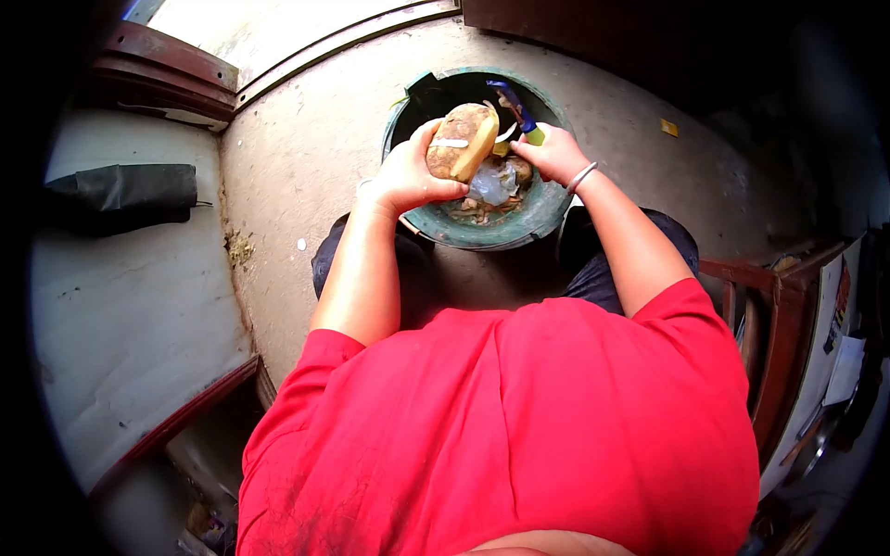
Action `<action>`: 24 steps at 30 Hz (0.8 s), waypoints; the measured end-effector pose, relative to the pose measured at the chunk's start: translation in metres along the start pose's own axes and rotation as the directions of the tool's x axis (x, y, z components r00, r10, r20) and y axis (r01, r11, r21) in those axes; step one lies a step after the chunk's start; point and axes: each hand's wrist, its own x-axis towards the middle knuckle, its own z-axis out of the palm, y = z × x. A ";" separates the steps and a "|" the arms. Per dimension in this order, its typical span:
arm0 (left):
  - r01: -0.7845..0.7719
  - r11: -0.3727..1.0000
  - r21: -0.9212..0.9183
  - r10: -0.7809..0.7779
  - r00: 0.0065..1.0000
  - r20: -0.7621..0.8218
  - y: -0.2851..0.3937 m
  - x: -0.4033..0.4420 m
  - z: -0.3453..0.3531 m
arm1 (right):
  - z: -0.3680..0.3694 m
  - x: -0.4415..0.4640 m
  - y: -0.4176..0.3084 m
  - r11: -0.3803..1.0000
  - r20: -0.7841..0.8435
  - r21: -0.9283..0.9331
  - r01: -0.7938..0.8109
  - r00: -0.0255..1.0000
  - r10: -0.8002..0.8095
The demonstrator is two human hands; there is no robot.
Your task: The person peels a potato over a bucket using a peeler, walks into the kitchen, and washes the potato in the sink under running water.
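Note:
My left hand (414,172) is wrapped round a large potato (453,139), holding it over a green bin (547,222). The brown skin shows a long peeled strip of yellow flesh on its right side, and a pale sliver lies across its front. In my right hand (554,155) is a peeler (521,113) with a blue head and a green handle, just right of the potato. A thin curl of peel hangs between the two. Inside the bin, below the hands, are a crumpled clear plastic bag (494,183) and brown scraps.
The bin stands on a concrete floor (306,139) between my knees. At left, a black object (130,195) lies on a pale panel. A wooden frame (774,324) stands at right, and a small yellow packet (669,128) lies on the floor.

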 end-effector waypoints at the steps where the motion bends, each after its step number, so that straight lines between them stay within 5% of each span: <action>1: -0.004 1.000 -0.010 0.004 1.000 0.000 -0.001 0.000 0.000 | 0.001 0.000 -0.001 0.997 -0.021 0.044 0.071 0.997 -0.070; 5: 0.017 1.000 -0.001 -0.017 1.000 0.011 -0.002 0.002 0.000 | 0.006 -0.006 -0.006 0.988 0.006 0.061 0.145 0.989 -0.145; 9: -0.032 0.999 -0.018 0.033 0.999 0.019 0.000 0.003 0.002 | 0.007 -0.011 -0.015 0.986 0.181 0.154 -0.068 0.983 0.039; 13: -0.084 0.996 -0.044 0.086 0.995 0.051 0.010 0.002 0.005 | 0.006 0.006 0.009 0.932 0.317 -0.236 -0.276 0.884 0.343; 15: -0.147 0.985 -0.088 0.150 0.988 0.029 0.005 0.000 0.007 | 0.010 0.002 0.015 0.861 0.285 -0.442 -0.253 0.870 0.402; 17: -0.118 0.993 0.004 0.118 0.992 -0.041 -0.004 0.003 0.008 | 0.010 0.001 0.015 0.896 0.234 -0.326 -0.303 0.892 0.387; 19: -0.133 0.990 -0.039 0.131 0.990 -0.054 -0.005 0.005 0.009 | 0.006 -0.002 0.007 0.990 0.055 -0.067 -0.125 0.990 0.129; 20: -0.146 0.987 -0.073 0.142 0.988 -0.060 -0.006 0.005 0.009 | 0.002 -0.004 0.003 0.986 0.041 0.077 -0.150 0.988 0.147; 24: -0.101 0.994 -0.040 0.098 0.994 -0.055 -0.003 0.003 0.006 | 0.001 -0.008 -0.007 0.993 -0.044 0.092 0.078 0.996 -0.074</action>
